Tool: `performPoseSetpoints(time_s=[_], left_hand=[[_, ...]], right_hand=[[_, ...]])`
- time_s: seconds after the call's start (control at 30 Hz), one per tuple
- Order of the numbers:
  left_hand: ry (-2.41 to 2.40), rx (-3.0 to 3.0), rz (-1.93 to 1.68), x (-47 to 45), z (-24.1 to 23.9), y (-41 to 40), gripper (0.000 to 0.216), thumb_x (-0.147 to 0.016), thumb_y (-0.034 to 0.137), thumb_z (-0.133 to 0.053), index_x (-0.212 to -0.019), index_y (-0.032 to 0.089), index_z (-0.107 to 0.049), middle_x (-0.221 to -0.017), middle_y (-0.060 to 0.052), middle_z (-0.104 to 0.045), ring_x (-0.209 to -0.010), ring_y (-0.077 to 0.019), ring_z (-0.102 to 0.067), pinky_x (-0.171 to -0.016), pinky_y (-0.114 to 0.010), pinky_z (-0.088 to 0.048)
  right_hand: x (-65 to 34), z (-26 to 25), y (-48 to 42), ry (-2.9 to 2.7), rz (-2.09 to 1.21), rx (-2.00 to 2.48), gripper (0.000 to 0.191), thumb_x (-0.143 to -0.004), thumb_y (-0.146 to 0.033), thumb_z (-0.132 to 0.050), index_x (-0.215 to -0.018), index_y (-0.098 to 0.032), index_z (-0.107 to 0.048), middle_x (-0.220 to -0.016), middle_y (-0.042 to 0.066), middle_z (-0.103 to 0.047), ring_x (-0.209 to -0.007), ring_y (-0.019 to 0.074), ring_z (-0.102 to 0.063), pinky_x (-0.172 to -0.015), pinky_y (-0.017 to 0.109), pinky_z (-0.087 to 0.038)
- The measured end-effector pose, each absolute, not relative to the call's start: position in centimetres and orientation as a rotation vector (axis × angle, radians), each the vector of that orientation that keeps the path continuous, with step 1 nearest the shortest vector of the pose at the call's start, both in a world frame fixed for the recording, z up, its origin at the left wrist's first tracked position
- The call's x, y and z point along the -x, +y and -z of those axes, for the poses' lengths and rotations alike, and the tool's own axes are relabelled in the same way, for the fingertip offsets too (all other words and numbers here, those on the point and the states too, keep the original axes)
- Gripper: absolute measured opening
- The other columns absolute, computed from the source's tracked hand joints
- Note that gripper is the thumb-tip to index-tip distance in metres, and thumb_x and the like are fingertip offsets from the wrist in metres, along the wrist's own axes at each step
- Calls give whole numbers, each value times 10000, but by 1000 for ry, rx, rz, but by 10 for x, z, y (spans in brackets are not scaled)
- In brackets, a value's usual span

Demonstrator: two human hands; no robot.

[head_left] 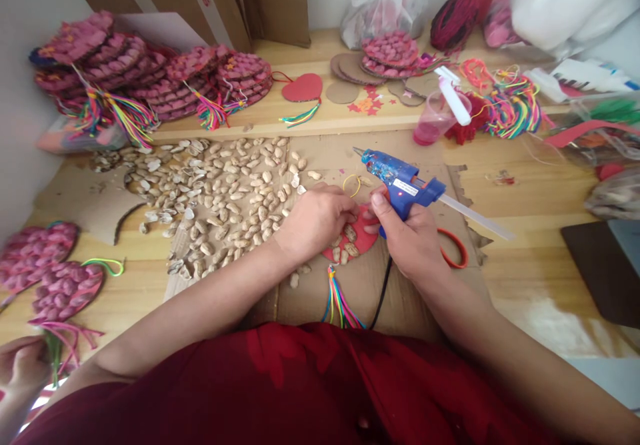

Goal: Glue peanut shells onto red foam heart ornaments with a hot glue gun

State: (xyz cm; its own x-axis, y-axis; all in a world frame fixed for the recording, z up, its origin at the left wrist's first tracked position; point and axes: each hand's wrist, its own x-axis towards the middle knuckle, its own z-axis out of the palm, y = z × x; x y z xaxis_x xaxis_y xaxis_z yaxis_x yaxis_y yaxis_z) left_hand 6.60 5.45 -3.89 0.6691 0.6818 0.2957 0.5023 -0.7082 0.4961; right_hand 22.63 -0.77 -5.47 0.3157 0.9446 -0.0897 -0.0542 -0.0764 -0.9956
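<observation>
My right hand (pixel 413 238) is wrapped round the handle of a blue glue gun (pixel 390 172), its nozzle tilted up to the left. A clear glue stick (pixel 477 215) sticks out of its back end. Between my hands lies a red heart-shaped piece (pixel 367 242) with several peanuts (pixel 350 248) on it. My left hand (pixel 320 218) rests over its left side with bent, closed fingers; what they hold, if anything, is hidden. A multicoloured tassel (pixel 340 302) hangs from the heart's near edge. A yellow loop (pixel 351 184) shows beyond it.
Loose peanuts (pixel 235 195) spread over cardboard (pixel 320 152) at left. Pink peanut-covered pieces (pixel 150 78) stack on the shelf, beside a red heart (pixel 303 87). A pink cup (pixel 433 122) and tassels (pixel 515 102) stand right. Another person's hand (pixel 27 365) is lower left.
</observation>
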Motion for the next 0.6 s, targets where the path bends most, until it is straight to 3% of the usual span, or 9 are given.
performPoseSetpoints(time_s=[0.3,0.5,0.6], left_hand=[[915,-2493,-623,-65,36,58,166,-855,74,-642,-822,174,-771,-815,-36,-744,-821,-184,-681,-807,-305,-533],[902,-2288,-730,-46,29,63,316,-850,93,-682,-1141,202,-737,-1095,-52,-767,-979,-174,-710,-897,-308,-553],[983,-2288,-772,-36,29,61,242,-852,69,-663,-1046,179,-759,-1034,-55,-773,-971,-176,-711,-911,-318,-556]], right_hand=[[-228,57,-6,-876,-1054,1371,383,-811,-556,-764,-997,-234,-672,-855,24,-701,-760,209,-710,-607,337,-641],[-229,59,-5,-889,-1043,1361,401,-807,-572,-756,-997,-233,-661,-825,16,-686,-749,214,-710,-601,350,-642],[-229,60,-4,-909,-1033,1361,409,-820,-574,-740,-1016,-226,-652,-843,20,-696,-748,217,-718,-573,339,-629]])
